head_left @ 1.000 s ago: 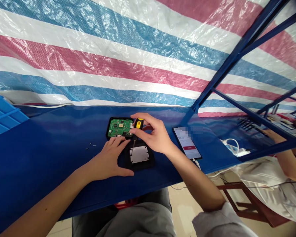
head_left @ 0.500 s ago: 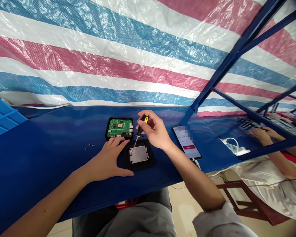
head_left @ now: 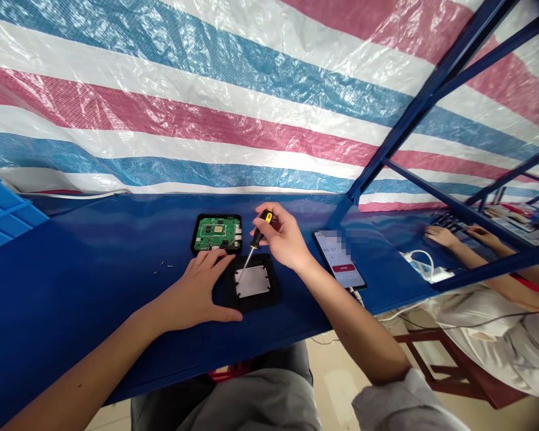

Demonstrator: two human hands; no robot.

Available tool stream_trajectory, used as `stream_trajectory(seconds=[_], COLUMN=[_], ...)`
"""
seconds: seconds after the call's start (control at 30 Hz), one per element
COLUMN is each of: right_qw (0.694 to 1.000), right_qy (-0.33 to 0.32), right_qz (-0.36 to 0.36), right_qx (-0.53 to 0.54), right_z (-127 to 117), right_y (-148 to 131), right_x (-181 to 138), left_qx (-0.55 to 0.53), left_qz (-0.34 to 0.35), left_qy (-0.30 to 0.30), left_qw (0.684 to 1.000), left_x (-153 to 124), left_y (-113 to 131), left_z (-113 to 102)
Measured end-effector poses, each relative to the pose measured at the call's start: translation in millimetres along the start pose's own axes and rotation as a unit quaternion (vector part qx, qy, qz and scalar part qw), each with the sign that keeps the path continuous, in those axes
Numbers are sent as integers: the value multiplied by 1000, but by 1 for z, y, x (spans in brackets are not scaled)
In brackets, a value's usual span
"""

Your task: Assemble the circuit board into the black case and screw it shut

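My right hand is closed around a black-and-yellow screwdriver. Its shaft slants down to the left edge of a silver metal plate. That plate lies on a square black cover, flat on the table. My left hand rests along the cover's left side, thumb near the front edge and fingers spread near the back corner. Behind it sits a black case with a green circuit board inside. Several small screws lie left of my left hand.
A phone with a cable lies to the right on the blue table. A blue plastic bin stands at the far left. Blue metal bars rise at the right, beyond which a co-worker's hands are busy.
The screwdriver and my right hand have shifted very slightly, its tip staying by the plate's left edge. My left hand has barely moved. The co-worker's hands have moved apart.
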State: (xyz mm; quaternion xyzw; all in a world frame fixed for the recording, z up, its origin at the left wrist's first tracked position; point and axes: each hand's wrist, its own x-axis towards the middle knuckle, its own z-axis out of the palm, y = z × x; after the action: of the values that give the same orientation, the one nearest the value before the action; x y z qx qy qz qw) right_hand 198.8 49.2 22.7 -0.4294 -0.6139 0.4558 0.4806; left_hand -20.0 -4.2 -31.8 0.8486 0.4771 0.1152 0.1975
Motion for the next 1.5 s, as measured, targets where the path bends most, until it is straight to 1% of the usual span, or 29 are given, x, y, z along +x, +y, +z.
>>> stream_trajectory(seconds=[0.2,0.3,0.37,0.43,0.5,0.6,0.7,0.8,0.87,1.0,1.1,1.23,1.33,1.5], right_qw=[1000,998,996,994,991,989,988,988,988,988,988,989,989,989], right_qy=[21,41,44,42,48,66,80,85,87,86,84,69,63,58], right_qz=[-14,-39,-59,-76,-93,-102,-101,-101,-101,-97,-97,-91,-87,-90], right_qx=[-7,-23,-41,-61,-78,-87,-84,-83,-83,-87,-90,-92,-98,-102], right_z=[1,0,-1,-2,-5,-11,-16,-19,-20,-21,-21,-19,-17,-15], right_y=[0,-2,-3,-4,-5,-4,0,3,4,4,4,7,9,12], right_x=[-1,-3,-4,-7,-10,-14,-16,-16,-15,-15,-16,-17,-17,-18], left_qx=[-7,-10,-13,-14,-1,44,75,83,79,59,59,79,106,170], left_qz=[-1,0,4,28,69,111,120,121,114,79,61,55,67,77], left_qy=[3,2,17,52,64,41,12,-8,-33,-90,-116,-125,-127,-118], left_qw=[1000,1000,1000,998,996,992,990,989,990,991,990,987,984,975], left_x=[0,-1,-1,-1,0,2,5,9,13,19,23,26,27,25], left_y=[-1,5,10,14,18,21,24,28,30,35,40,46,49,48], left_z=[0,-7,-14,-21,-25,-27,-28,-30,-33,-39,-42,-44,-44,-38])
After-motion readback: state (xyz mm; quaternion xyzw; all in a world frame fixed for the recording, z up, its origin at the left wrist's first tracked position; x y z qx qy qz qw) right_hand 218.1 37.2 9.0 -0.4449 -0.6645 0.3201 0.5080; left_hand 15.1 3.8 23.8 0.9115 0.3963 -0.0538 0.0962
